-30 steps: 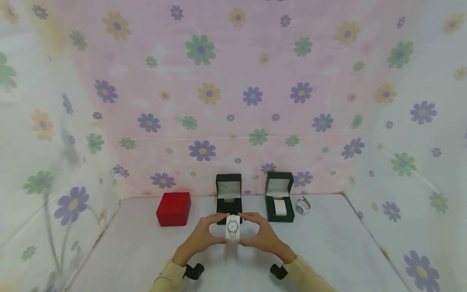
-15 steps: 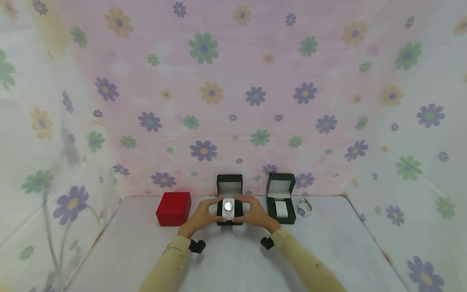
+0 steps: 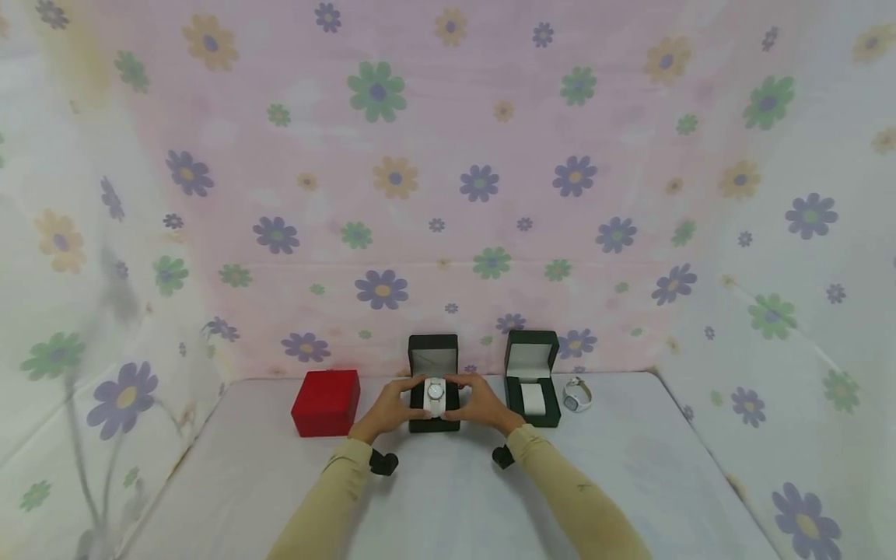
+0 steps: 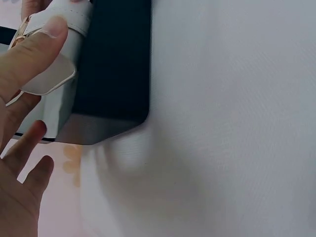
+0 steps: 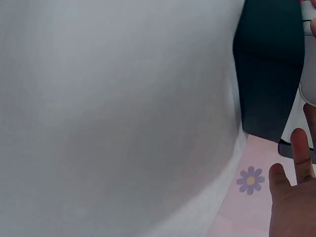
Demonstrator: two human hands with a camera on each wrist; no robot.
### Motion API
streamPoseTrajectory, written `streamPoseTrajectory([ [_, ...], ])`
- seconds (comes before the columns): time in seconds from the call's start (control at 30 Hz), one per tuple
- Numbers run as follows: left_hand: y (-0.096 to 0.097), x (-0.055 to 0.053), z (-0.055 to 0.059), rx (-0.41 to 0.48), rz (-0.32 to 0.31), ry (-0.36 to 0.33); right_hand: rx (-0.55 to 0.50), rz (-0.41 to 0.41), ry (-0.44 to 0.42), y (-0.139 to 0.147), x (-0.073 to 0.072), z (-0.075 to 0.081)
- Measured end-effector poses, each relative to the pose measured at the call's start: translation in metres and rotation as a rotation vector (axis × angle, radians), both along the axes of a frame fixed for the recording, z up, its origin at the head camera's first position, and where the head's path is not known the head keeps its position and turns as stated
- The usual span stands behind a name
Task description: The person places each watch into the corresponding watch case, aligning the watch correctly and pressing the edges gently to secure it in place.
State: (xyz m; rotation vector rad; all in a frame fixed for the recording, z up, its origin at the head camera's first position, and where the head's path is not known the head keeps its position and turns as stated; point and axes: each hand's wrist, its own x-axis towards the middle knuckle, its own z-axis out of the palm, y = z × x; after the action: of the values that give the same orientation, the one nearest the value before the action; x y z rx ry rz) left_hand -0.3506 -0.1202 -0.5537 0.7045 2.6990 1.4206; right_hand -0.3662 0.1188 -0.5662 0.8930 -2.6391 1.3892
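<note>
A watch (image 3: 435, 391) with a white strap and gold-edged case is wrapped round a white cushion (image 4: 63, 106). Both hands pinch the cushioned watch from its two sides, at the open dark green box (image 3: 417, 426) in the middle. My left hand (image 3: 387, 407) has its thumb on the strap (image 4: 79, 20) in the left wrist view, with the other fingers spread. On the opposite side, my right hand (image 3: 485, 406) grips with thumb and fingers; its lower fingers (image 5: 299, 148) extend beside the box. How deep the cushion sits in the box cannot be told.
Left of the hands stands a closed red box (image 3: 326, 403). To the right, a second open green box (image 3: 552, 414) holds a bare white cushion (image 3: 533, 399), with another white-strapped watch (image 3: 577, 395) beside it. A flowered cloth (image 3: 448, 194) rises behind the white table (image 3: 448, 498).
Both hands have carried the cushioned watch forward, from in front of the middle box to its base. During the last half second they moved only slightly.
</note>
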Motion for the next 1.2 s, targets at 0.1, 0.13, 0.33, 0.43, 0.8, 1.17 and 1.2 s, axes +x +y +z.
streamPoseTrajectory([
  [0.1,0.001,-0.003,-0.005,-0.002,0.014,-0.013,0.015,-0.007,-0.028,0.000,-0.002,0.000],
  [0.13,0.002,-0.004,-0.006,-0.001,0.021,-0.022,0.021,-0.006,-0.030,0.000,-0.002,0.000],
  [0.33,0.002,-0.006,-0.014,-0.010,0.029,-0.045,0.043,0.029,-0.014,0.000,-0.003,0.002],
  [0.43,0.003,-0.005,-0.014,-0.017,0.029,-0.049,0.049,0.035,-0.004,0.000,-0.005,0.001],
  [0.8,0.005,0.000,-0.009,-0.092,0.010,-0.032,0.105,0.021,-0.017,-0.004,-0.009,-0.001],
  [1.17,0.002,0.001,-0.008,-0.115,-0.056,0.011,0.143,-0.039,-0.038,-0.007,-0.001,0.000],
  [1.2,0.002,0.001,-0.007,-0.115,-0.063,0.016,0.143,-0.033,-0.020,-0.008,-0.001,0.000],
])
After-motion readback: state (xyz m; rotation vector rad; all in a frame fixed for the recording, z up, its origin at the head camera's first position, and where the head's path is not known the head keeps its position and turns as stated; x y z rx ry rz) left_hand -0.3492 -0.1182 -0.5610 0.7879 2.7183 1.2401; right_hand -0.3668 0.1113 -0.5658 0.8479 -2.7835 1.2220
